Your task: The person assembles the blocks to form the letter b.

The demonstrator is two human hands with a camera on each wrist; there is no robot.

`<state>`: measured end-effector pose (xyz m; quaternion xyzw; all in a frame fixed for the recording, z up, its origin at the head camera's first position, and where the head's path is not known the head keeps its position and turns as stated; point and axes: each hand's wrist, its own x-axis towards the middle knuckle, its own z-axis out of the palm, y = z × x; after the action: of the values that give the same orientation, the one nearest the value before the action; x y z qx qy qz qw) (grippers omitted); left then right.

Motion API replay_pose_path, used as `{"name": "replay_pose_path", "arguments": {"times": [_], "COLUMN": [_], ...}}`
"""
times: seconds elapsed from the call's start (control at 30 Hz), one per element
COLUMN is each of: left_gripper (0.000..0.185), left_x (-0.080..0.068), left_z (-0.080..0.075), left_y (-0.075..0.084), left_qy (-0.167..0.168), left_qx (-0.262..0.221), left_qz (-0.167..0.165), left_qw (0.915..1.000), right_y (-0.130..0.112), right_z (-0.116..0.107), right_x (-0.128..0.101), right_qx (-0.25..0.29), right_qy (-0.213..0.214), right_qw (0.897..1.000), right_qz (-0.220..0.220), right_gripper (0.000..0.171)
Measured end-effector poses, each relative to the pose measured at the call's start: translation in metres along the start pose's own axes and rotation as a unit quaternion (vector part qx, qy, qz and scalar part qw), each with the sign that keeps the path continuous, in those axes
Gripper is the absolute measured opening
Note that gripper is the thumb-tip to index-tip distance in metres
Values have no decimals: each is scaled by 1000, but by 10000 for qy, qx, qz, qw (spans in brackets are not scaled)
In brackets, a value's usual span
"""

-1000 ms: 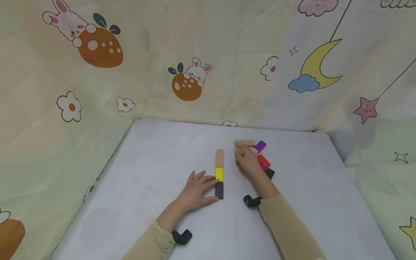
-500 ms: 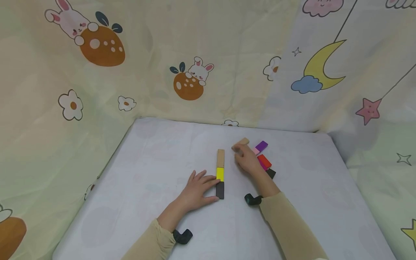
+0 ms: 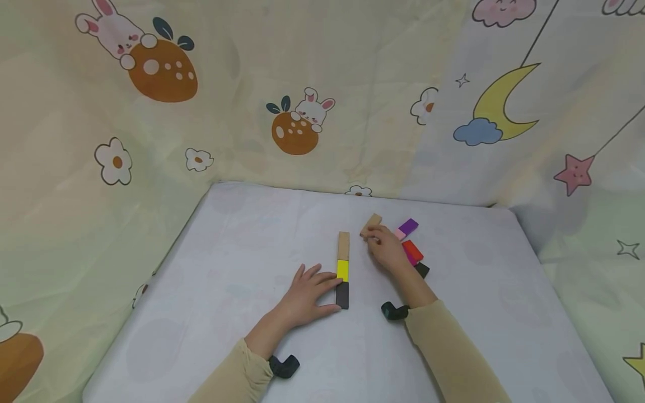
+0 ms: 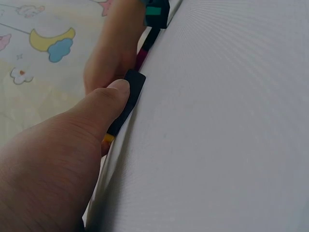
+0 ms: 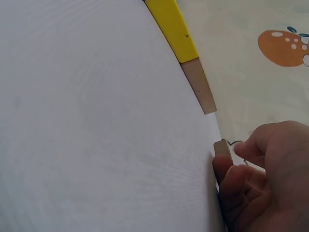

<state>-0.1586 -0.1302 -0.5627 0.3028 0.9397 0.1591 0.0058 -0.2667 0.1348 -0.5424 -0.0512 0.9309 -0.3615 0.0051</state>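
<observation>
While left hand [image 3: 302,294] rests flat against block row [image 3: 342,270], right hand [image 3: 388,251] pinches tan block [image 3: 370,224].

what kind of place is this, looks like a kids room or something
Probably a home play corner or a small staged setup: a white tabletop enclosed by cartoon bunny and moon curtains, with coloured wooden blocks laid in a row.

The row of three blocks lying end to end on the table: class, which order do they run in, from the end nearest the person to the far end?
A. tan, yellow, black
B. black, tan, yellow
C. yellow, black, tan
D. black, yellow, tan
D: in the head view the black block lies nearest the person, beside the left hand, the yellow block sits in the middle, and the tan block lies at the far end.
</observation>
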Motion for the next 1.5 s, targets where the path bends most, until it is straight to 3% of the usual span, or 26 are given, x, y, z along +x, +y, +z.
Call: {"name": "replay_pose_path", "arguments": {"times": [0.33,0.53,0.73,0.87,1.0,1.17,1.27,1.5], "left_gripper": [66,66,66,66,66,66,66,66], "left_x": [0,0,-1,-1,-1,-1,-1,0], "left_z": [0,0,-2,-2,-2,-3,-3,-3], "left_y": [1,2,2,2,3,3,3,3], "left_qy": [11,1,-38,-25,-23,-74,-110,-79], "left_qx": [3,34,20,4,-15,-29,-27,-28], "left_qz": [10,22,-13,9,38,-14,-54,-42], "left_qw": [10000,10000,10000,10000,10000,10000,9999,10000], "right_y": [0,2,0,-2,-2,-2,-1,0], "right_z": [-1,-2,-3,-4,-9,-19,-27,-41], "right_x": [2,2,5,8,11,20,28,40], "right_qx": [-231,15,-69,-111,9,-43,-280,-225], "right_qy": [-16,-116,-224,-354,-651,-1110,-1355,-1891], "right_qw": [9997,9998,9993,9985,9963,9908,9884,9810], "right_qz": [82,180,281,412,562,775,625,364], "right_gripper": [43,39,54,53,53,71,81,89]}}
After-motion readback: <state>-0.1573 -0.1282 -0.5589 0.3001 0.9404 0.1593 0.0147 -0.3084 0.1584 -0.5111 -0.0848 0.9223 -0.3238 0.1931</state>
